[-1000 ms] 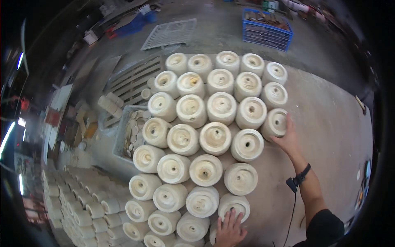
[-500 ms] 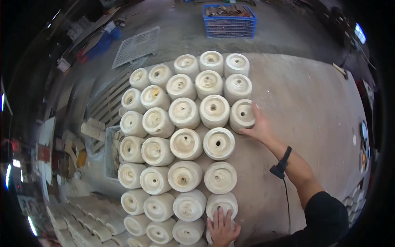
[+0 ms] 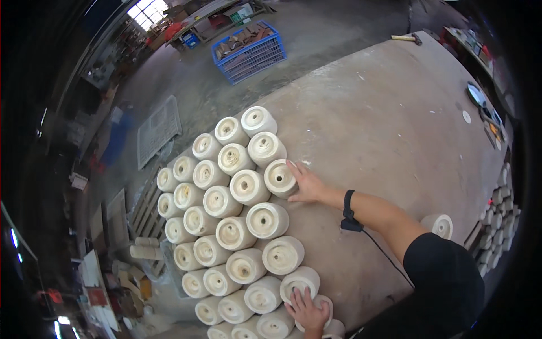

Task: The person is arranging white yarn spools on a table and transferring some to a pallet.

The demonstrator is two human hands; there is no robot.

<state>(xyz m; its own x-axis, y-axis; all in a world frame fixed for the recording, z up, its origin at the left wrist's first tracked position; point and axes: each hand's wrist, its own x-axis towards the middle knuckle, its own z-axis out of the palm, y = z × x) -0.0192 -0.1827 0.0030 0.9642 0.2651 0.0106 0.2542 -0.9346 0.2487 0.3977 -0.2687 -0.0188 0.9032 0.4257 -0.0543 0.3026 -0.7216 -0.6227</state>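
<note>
Off-white round blocks (image 3: 263, 220) with dished faces, some with a hole in the middle, stand packed in rows on the table. My right hand (image 3: 306, 185) curls around the right side of one block (image 3: 279, 178) at the edge of the group, with fingers on its far side and thumb nearer me. Lower down, my left hand (image 3: 306, 312) lies with spread fingers against the face of another block (image 3: 300, 280). A black strap (image 3: 349, 212) with a cable circles my right wrist.
The brown tabletop (image 3: 367, 124) stretches to the right. A hammer (image 3: 407, 38) lies at its far edge, and a lone block (image 3: 441, 226) stands beyond my right arm. Past the table is a blue crate (image 3: 251, 56) of brownish pieces. More blocks (image 3: 499, 220) are stacked at far right.
My view has swung to the right, so the rows look tilted and shifted left. My right hand stays at its block, and my left hand stays on the near one.
</note>
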